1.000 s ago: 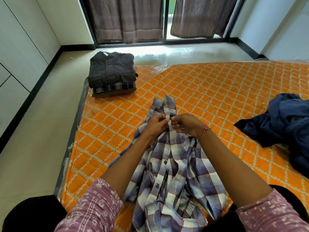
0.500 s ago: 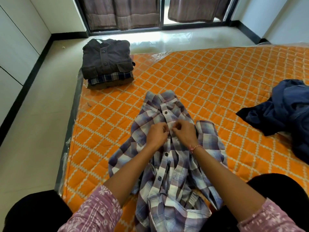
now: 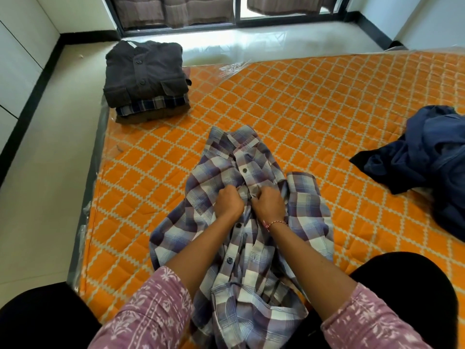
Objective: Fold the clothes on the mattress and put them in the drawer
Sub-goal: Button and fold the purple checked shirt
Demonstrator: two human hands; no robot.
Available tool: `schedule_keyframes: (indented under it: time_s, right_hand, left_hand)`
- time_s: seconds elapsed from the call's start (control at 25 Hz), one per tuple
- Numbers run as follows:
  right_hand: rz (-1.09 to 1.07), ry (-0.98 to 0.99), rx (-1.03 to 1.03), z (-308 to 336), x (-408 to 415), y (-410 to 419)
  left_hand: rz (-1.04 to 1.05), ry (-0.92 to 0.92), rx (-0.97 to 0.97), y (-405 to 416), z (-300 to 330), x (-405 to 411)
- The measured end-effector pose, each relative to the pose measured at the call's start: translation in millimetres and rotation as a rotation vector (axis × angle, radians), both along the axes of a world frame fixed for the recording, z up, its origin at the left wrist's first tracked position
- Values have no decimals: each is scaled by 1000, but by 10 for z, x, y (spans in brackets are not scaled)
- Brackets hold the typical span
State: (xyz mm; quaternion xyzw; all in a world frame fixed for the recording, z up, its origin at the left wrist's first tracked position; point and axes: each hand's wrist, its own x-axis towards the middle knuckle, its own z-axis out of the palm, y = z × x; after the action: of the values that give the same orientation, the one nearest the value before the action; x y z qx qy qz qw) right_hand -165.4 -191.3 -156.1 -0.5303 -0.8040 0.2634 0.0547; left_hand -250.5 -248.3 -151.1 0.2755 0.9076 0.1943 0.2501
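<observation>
Now lower on the placket of the purple-and-white plaid cotton shirt [image 3: 254, 222] than a second ago, left hand [image 3: 229, 202] and right hand [image 3: 268, 203] both pinching its fabric. Spread mid orange quilted mattress [image 3: 314, 102], collar button closed; probably fastening next, folding yet to come.

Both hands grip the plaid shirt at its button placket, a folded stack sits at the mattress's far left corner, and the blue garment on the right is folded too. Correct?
Not quite. In the head view the blue garment lies crumpled, not folded. The left hand, right hand, plaid shirt and folded stack are as stated.
</observation>
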Motion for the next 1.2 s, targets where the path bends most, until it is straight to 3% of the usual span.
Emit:
schedule_keyframes:
  time_s: [0.08, 0.2, 0.32, 0.4, 0.48, 0.64, 0.84, 1.0, 1.2]
  right_hand:
    - [-32, 81, -103, -12, 12, 77]
    - [-103, 307, -484, 38, 94, 222]
    - [-196, 570, -962, 177, 228, 328]
    - [-216, 623, -1081, 216, 303, 407]
    - [-154, 592, -1062, 268, 341, 426]
    - [-23, 479, -820, 520, 278, 288]
    - [158, 603, -510, 735, 207, 56]
    - [210, 469, -91, 790, 177, -92]
    - [118, 576, -118, 787, 163, -161]
  left_hand:
    - [-52, 30, -52, 18, 32, 10]
    - [-123, 56, -41, 25, 64, 8]
    - [-75, 71, 103, -63, 100, 36]
    - [29, -14, 208, -108, 153, 14]
    - [76, -74, 265, -128, 233, -37]
    - [67, -287, 360, -163, 476, -127]
    - [135, -590, 516, -265, 793, -117]
    - [178, -630, 594, -312, 869, -22]
    - [214, -600, 695, -340, 900, 64]
